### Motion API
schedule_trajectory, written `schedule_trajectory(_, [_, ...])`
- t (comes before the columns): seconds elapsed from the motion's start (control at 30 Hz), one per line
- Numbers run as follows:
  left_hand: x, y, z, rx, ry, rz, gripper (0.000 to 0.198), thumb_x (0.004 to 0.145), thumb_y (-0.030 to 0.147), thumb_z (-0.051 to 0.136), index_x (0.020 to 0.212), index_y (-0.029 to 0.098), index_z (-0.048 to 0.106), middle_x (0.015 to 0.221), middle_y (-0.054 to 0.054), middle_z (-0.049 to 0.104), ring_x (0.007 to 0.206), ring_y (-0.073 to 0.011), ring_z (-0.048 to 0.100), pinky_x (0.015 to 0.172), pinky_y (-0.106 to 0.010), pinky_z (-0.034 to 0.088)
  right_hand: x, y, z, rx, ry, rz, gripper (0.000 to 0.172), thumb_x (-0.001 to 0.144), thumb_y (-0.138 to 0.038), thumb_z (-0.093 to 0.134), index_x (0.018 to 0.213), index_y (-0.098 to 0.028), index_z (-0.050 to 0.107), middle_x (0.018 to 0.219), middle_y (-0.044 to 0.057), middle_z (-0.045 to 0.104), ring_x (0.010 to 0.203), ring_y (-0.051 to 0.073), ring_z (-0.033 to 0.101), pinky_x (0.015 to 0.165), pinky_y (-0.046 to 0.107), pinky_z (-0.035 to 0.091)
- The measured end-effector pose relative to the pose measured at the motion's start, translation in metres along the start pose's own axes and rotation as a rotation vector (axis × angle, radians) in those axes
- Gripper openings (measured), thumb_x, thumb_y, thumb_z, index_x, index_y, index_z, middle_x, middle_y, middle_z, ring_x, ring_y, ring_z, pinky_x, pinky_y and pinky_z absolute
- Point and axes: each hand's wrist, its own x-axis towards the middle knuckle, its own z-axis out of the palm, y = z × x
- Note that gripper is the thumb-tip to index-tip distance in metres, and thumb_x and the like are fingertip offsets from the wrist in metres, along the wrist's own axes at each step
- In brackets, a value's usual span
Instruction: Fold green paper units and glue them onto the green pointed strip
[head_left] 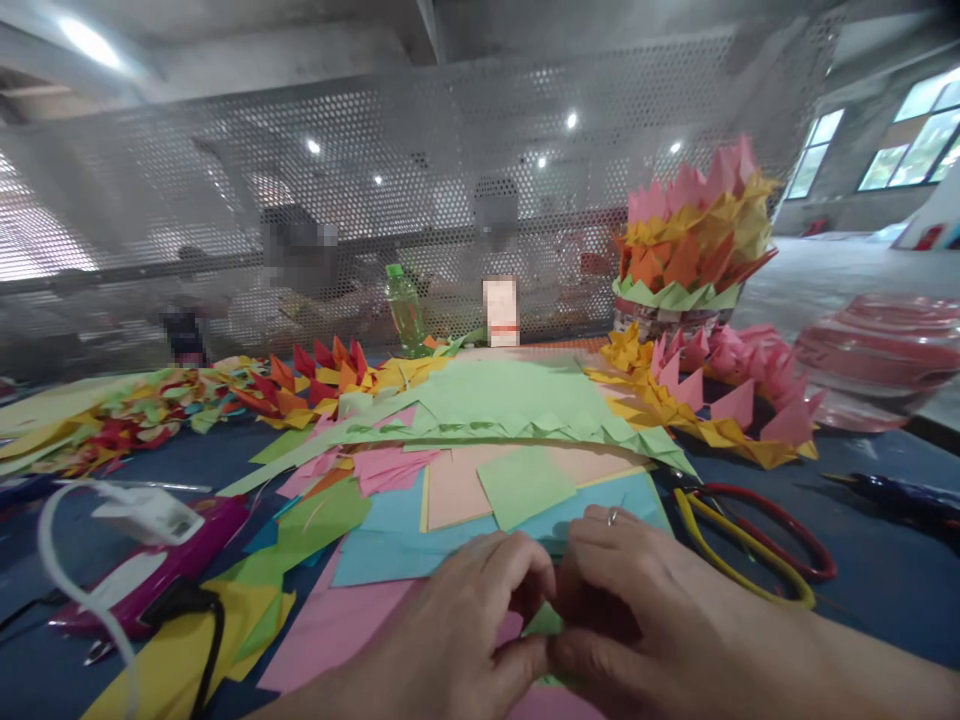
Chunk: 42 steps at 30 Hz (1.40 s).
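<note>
My left hand [480, 590] and my right hand [637, 580] meet at the near middle, fingers bent and fingertips together. A small piece of light green paper [546, 622] shows between them, pinched by both; the fingers hide most of it. My right hand wears a ring. Beneath the hands lie pink [337, 635] and blue paper sheets [375, 550]. Just beyond rests a loose green paper square [525, 485]. Behind it stretches a light green strip with folded points [480, 432], on a stack of green sheets [517, 390].
Red-and-yellow-handled scissors [750, 545] lie right of my hands, near a dark pen-like tool [900, 490]. A purple power strip [157, 570] with plugs is at left. Folded paper rings [735, 390], a tiered paper piece [690, 240], a plastic jar [877, 360] and a bottle [405, 310] stand farther back.
</note>
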Motion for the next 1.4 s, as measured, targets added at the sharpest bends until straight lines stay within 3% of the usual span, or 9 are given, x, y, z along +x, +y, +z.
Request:
schedule_trajectory(0.13, [0.000, 0.000, 0.002, -0.018, -0.009, -0.022, 0.036, 0.074, 0.000, 0.068, 0.097, 0.024, 0.057, 0.096, 0.007, 0.063, 0.092, -0.0149, 0.058, 0.084, -0.027, 0.040, -0.001, -0.002, 0.001, 0.047, -0.011, -0.025, 0.019, 0.081, -0.011, 0.081, 0.089, -0.020, 0.067, 0.088, -0.001, 0.067, 0.078, 0.014, 0.062, 0.075, 0.028, 0.044])
schedule_trajectory(0.3, [0.002, 0.004, -0.003, 0.067, 0.053, 0.078, 0.030, 0.082, 0.003, 0.068, 0.102, 0.023, 0.057, 0.099, 0.003, 0.062, 0.093, -0.0162, 0.058, 0.082, -0.027, 0.042, 0.002, 0.005, 0.006, 0.124, 0.063, -0.109, 0.017, 0.087, -0.005, 0.069, 0.088, -0.021, 0.063, 0.087, -0.001, 0.067, 0.081, 0.015, 0.061, 0.075, 0.028, 0.044])
schedule_trajectory(0.43, [-0.002, 0.002, -0.002, 0.137, 0.046, 0.208, 0.015, 0.093, 0.009, 0.066, 0.088, 0.021, 0.058, 0.093, 0.001, 0.062, 0.090, -0.0164, 0.058, 0.080, -0.026, 0.043, 0.003, 0.007, 0.003, 0.071, 0.185, -0.205, 0.019, 0.092, -0.008, 0.064, 0.083, -0.022, 0.055, 0.082, -0.002, 0.064, 0.079, 0.016, 0.057, 0.075, 0.030, 0.042])
schedule_trajectory(0.7, [-0.006, -0.001, 0.002, 0.183, 0.149, 0.334, 0.024, 0.093, 0.007, 0.061, 0.076, 0.019, 0.050, 0.080, 0.002, 0.058, 0.079, -0.0152, 0.053, 0.075, -0.027, 0.039, 0.003, 0.007, 0.006, -0.103, 0.135, -0.306, 0.021, 0.101, -0.019, 0.060, 0.080, -0.022, 0.056, 0.079, -0.001, 0.065, 0.077, 0.017, 0.058, 0.072, 0.031, 0.039])
schedule_trajectory(0.8, [-0.006, -0.002, -0.002, 0.184, 0.143, 0.399, 0.027, 0.095, 0.012, 0.057, 0.073, 0.019, 0.045, 0.076, 0.002, 0.055, 0.075, -0.0155, 0.052, 0.073, -0.028, 0.038, 0.010, 0.016, 0.017, -0.135, 0.302, -0.491, 0.034, 0.107, -0.024, 0.048, 0.073, -0.022, 0.048, 0.068, -0.003, 0.057, 0.068, 0.015, 0.052, 0.067, 0.031, 0.035])
schedule_trajectory(0.9, [-0.006, 0.002, -0.008, 0.192, 0.027, 0.366, 0.019, 0.101, 0.019, 0.055, 0.083, 0.020, 0.056, 0.086, -0.001, 0.062, 0.086, -0.0186, 0.057, 0.083, -0.031, 0.042, 0.016, 0.025, 0.028, -0.159, 0.370, -0.593, 0.041, 0.111, -0.025, 0.037, 0.071, -0.022, 0.045, 0.063, -0.004, 0.051, 0.063, 0.014, 0.047, 0.063, 0.030, 0.032])
schedule_trajectory(1.13, [-0.005, 0.022, -0.023, 0.101, -0.060, 0.234, 0.028, 0.097, 0.017, 0.060, 0.072, 0.021, 0.046, 0.081, 0.000, 0.062, 0.085, -0.0176, 0.058, 0.077, -0.027, 0.044, 0.007, 0.034, 0.036, -0.188, 0.285, -0.526, 0.039, 0.106, -0.029, 0.043, 0.067, -0.024, 0.042, 0.059, -0.003, 0.047, 0.061, 0.017, 0.045, 0.063, 0.034, 0.035])
schedule_trajectory(1.23, [-0.003, 0.021, -0.023, 0.081, 0.020, 0.244, 0.024, 0.094, 0.014, 0.056, 0.072, 0.020, 0.047, 0.079, -0.002, 0.062, 0.081, -0.0182, 0.058, 0.076, -0.030, 0.044, 0.009, 0.035, 0.035, -0.191, 0.312, -0.510, 0.033, 0.103, -0.023, 0.044, 0.071, -0.024, 0.046, 0.066, -0.001, 0.054, 0.067, 0.018, 0.050, 0.066, 0.035, 0.037])
schedule_trajectory(1.4, [0.000, 0.009, -0.011, 0.137, 0.075, 0.298, 0.023, 0.079, 0.007, 0.063, 0.069, 0.020, 0.048, 0.069, 0.002, 0.058, 0.074, -0.0164, 0.058, 0.078, -0.029, 0.042, 0.013, 0.032, 0.035, -0.229, 0.283, -0.512, 0.030, 0.097, -0.019, 0.051, 0.067, -0.026, 0.046, 0.060, -0.002, 0.047, 0.062, 0.019, 0.045, 0.065, 0.034, 0.037])
